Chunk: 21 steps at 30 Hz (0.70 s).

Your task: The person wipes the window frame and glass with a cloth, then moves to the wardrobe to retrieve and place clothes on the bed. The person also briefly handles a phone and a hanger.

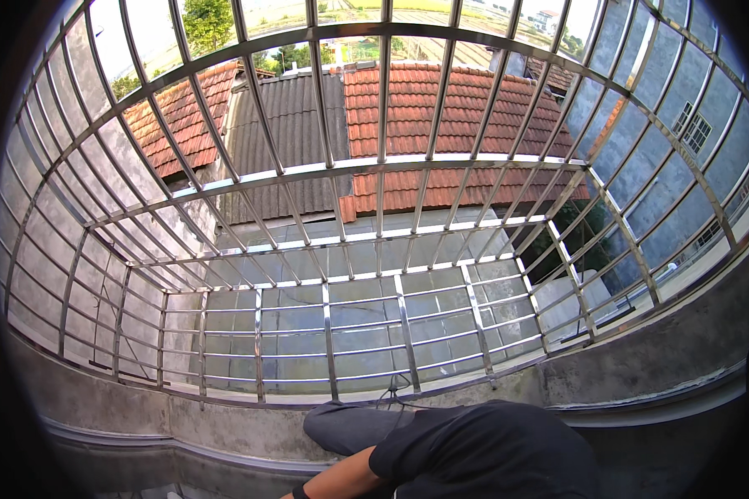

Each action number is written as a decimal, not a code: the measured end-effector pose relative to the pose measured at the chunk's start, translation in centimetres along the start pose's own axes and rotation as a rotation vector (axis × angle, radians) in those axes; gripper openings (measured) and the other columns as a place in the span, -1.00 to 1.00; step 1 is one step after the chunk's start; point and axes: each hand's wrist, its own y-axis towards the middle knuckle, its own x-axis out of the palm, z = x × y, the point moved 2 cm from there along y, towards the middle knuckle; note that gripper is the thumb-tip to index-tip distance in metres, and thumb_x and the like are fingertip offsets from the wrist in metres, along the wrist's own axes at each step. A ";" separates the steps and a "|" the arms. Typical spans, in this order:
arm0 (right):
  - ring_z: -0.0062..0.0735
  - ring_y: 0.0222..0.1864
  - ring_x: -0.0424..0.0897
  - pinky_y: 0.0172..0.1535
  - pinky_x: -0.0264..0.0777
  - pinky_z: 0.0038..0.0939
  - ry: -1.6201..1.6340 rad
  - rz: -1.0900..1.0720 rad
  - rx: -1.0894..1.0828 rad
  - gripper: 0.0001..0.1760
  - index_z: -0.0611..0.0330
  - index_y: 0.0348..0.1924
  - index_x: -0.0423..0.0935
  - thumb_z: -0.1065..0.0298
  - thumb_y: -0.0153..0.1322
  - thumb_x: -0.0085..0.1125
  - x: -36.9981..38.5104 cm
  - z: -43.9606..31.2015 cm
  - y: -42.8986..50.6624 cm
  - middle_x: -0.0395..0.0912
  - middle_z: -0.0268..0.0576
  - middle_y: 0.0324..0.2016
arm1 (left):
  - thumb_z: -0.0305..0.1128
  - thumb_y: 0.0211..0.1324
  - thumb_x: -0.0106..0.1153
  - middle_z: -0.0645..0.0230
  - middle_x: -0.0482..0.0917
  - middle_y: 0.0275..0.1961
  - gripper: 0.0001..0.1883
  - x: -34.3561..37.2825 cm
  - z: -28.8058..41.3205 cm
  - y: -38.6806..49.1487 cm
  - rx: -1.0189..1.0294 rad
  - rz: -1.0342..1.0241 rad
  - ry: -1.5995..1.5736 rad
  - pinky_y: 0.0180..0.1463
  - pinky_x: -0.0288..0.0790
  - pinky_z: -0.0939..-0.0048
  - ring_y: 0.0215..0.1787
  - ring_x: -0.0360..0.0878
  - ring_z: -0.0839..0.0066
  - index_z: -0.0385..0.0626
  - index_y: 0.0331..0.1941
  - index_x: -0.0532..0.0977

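Note:
Neither of my hands is in view. A bare forearm (343, 476) with a dark band at the wrist runs out of the bottom edge of the picture, from a dark short sleeve (393, 450). A bent knee in grey trousers (356, 426) rests by the concrete ledge (237, 425). Before me stands a cage of shiny metal bars (327, 337), fixed outside the ledge. A thin dark cord (394, 392) is looped at the lower bars, just above the knee.
Below the cage lies a paved flat surface (356, 312). Beyond are red tiled roofs (455, 118) and a grey corrugated roof (281, 137). A blue-grey wall (655, 168) rises on the right, a weathered wall (181, 337) on the left. A metal track (249, 460) runs along the ledge.

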 end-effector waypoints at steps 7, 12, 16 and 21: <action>0.14 0.45 -0.05 0.42 -0.16 -0.01 -0.100 0.074 0.415 -0.11 -0.05 0.48 -0.08 -0.43 0.47 -0.44 -2.0 5.4 -1.5 -0.03 0.10 0.43 | -0.08 0.32 0.07 -0.20 0.52 0.02 -0.34 -0.6 0.0 -0.2 0.028 -0.051 0.052 0.19 0.37 0.07 0.08 0.50 -0.06 -0.58 0.14 0.26; -0.01 0.46 -0.04 0.43 -0.21 -0.19 -0.066 0.094 0.444 -0.17 0.23 0.43 0.02 -0.27 0.53 -0.38 -3.7 11.9 -1.9 -0.02 0.05 0.43 | -0.09 0.32 0.07 -0.20 0.52 0.01 -0.35 -1.0 -0.3 0.2 0.043 -0.034 0.111 0.19 0.38 0.07 0.07 0.50 -0.06 -0.58 0.12 0.27; -0.03 0.46 -0.03 0.44 -0.20 -0.27 -0.122 0.052 0.504 -0.11 0.33 0.42 -0.01 -0.31 0.53 -0.52 -4.5 16.2 -3.8 -0.02 0.08 0.43 | -0.09 0.32 0.07 -0.20 0.53 0.00 -0.36 -1.7 -0.4 0.2 0.046 -0.015 0.166 0.18 0.38 0.07 0.06 0.50 -0.07 -0.58 0.10 0.29; -0.01 0.43 0.06 0.40 -0.10 -0.16 -0.188 0.154 0.715 -0.13 0.23 0.40 0.08 -0.34 0.52 -0.53 -5.4 19.7 -7.5 0.07 0.04 0.40 | -0.10 0.32 0.07 -0.20 0.53 0.00 -0.37 -2.5 -0.5 0.0 0.056 -0.005 0.222 0.18 0.39 0.07 0.05 0.51 -0.07 -0.58 0.09 0.31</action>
